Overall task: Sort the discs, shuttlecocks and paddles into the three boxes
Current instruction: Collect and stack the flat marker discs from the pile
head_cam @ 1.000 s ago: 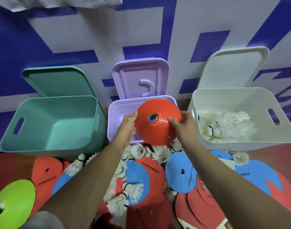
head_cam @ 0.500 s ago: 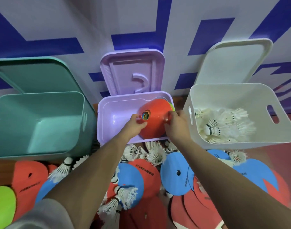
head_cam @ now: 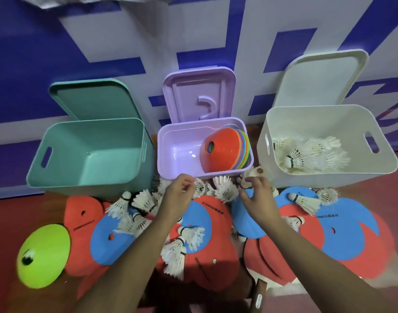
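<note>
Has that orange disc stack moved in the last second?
Yes. The orange disc stack has gone down into the purple box, against its right wall; the left hand and right hand are off it.

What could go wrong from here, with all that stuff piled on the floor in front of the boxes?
Shuttlecocks lie on top of the paddles, so lifting a paddle first could scatter them or crush feathers. The stack of discs leans on edge against the right wall of the purple box and might slump flat. The green disc lies far left, easy to overlook.
</note>
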A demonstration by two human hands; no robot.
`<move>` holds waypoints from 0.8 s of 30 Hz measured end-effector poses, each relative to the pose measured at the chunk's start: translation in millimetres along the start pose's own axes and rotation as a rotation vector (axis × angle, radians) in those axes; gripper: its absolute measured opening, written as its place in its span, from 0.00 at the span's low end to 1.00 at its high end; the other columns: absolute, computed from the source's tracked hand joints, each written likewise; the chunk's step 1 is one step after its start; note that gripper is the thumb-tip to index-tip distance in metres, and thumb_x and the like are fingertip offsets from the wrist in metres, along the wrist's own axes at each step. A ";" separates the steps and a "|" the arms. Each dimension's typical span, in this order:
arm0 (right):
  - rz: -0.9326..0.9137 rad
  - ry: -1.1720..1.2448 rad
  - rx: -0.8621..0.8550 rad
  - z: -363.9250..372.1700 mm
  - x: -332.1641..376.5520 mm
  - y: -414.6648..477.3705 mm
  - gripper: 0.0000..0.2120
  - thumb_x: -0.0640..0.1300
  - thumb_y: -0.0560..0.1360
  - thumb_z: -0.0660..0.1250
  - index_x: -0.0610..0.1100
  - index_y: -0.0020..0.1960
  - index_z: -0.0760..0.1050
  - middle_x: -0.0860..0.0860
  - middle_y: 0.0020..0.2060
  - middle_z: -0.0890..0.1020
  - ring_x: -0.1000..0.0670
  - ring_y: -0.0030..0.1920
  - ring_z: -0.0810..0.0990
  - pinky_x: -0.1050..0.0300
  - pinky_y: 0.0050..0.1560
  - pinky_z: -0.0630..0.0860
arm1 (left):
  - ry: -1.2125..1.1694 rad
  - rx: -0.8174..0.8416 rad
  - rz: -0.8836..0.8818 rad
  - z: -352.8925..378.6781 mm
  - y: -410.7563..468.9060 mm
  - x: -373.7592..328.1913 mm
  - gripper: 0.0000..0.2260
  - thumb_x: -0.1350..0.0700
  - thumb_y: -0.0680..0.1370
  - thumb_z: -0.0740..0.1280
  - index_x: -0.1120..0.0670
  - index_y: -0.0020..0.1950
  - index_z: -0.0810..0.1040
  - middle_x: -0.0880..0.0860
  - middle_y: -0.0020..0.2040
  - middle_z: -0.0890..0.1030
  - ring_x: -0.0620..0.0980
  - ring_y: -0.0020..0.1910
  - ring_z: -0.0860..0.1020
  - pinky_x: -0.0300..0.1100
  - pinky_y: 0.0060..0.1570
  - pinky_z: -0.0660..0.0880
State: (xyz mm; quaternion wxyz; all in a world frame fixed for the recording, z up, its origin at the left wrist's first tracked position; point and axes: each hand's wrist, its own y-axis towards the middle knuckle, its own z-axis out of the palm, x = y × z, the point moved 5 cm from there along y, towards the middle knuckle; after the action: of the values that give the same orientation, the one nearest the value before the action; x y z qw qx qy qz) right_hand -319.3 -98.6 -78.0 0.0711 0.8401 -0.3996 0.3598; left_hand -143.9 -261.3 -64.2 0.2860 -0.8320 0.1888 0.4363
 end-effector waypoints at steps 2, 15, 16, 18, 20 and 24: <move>0.050 -0.033 -0.005 -6.7 -16.4 -12.8 0.16 0.42 0.75 0.68 0.41 0.62 0.75 0.43 0.59 0.72 0.42 0.59 0.74 0.54 0.56 0.70 | 0.035 0.065 -0.035 18.1 -18.9 12.0 0.04 0.58 0.77 0.65 0.50 0.46 0.78 0.44 0.39 0.79 0.43 0.33 0.76 0.33 0.32 0.70; 0.109 -0.189 0.175 -9.8 -97.3 -71.4 0.20 0.46 0.74 0.66 0.40 0.64 0.74 0.42 0.55 0.75 0.41 0.56 0.75 0.48 0.55 0.74 | 0.513 0.170 -0.003 161.9 -7.1 17.2 0.20 0.52 0.72 0.70 0.67 0.55 0.76 0.63 0.55 0.77 0.61 0.57 0.74 0.48 0.56 0.70; 0.090 -0.187 0.200 -7.5 -97.0 -72.3 0.18 0.46 0.74 0.65 0.40 0.61 0.74 0.43 0.54 0.76 0.41 0.54 0.76 0.48 0.54 0.74 | 0.500 0.157 -0.014 163.7 -6.6 19.1 0.18 0.54 0.73 0.71 0.67 0.55 0.76 0.63 0.54 0.77 0.61 0.56 0.75 0.47 0.53 0.70; 0.073 -0.160 0.223 -3.7 -98.6 -71.9 0.15 0.47 0.73 0.65 0.42 0.57 0.75 0.44 0.51 0.76 0.42 0.53 0.76 0.48 0.52 0.74 | 0.415 0.111 -0.045 160.6 -7.0 19.5 0.10 0.58 0.73 0.70 0.63 0.50 0.76 0.59 0.47 0.80 0.59 0.50 0.78 0.45 0.42 0.69; 0.066 -0.110 0.204 -5.5 -98.6 -70.3 0.16 0.46 0.73 0.66 0.41 0.59 0.75 0.44 0.53 0.77 0.42 0.54 0.76 0.48 0.54 0.74 | 0.260 0.116 -0.082 159.9 -8.5 15.0 0.04 0.60 0.73 0.69 0.56 0.44 0.74 0.55 0.41 0.79 0.57 0.44 0.79 0.44 0.38 0.69; 0.028 -0.049 0.141 -16.9 -95.8 -68.7 0.18 0.44 0.76 0.66 0.39 0.64 0.73 0.43 0.59 0.77 0.44 0.60 0.74 0.54 0.59 0.69 | -0.042 0.104 -0.128 144.2 -21.8 -6.1 0.10 0.65 0.76 0.65 0.51 0.41 0.69 0.55 0.40 0.78 0.51 0.35 0.75 0.39 0.30 0.72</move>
State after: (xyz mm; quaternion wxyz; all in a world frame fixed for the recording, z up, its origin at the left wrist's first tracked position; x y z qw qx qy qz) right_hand -319.3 13.9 -117.5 -0.0029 0.8458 -0.3869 0.3673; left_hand -224.1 -151.8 -118.0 0.3603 -0.8169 0.1515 0.4242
